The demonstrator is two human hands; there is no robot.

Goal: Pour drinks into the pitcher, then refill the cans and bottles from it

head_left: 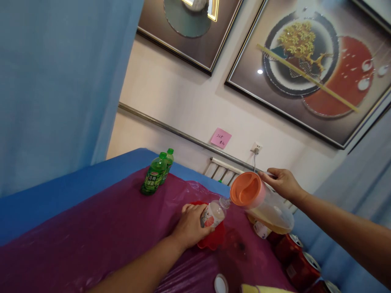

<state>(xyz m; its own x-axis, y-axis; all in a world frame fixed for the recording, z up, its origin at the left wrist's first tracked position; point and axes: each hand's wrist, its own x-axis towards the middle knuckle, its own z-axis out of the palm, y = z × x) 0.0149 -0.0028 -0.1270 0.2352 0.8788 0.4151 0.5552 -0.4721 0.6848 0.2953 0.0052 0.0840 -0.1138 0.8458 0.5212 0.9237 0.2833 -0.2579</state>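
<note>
My left hand [192,226] is wrapped round a clear bottle [214,213] with a printed label, holding it over a red dish [214,239]. A pale, cloudy content shows inside the bottle. On the right, my right hand [279,181] grips a clear pitcher [271,207] with an orange lid [246,189]. The pitcher is tipped on its side, its lid end facing the bottle's mouth, and holds yellowish liquid. Whether liquid is flowing between them is too small to tell.
Two green bottles [153,175] stand on the purple sheet [91,228] at the back. Red cans [303,269] line the right edge, near a labelled container [261,230]. A white lid [220,283] and yellow cloth [262,289] lie at the front.
</note>
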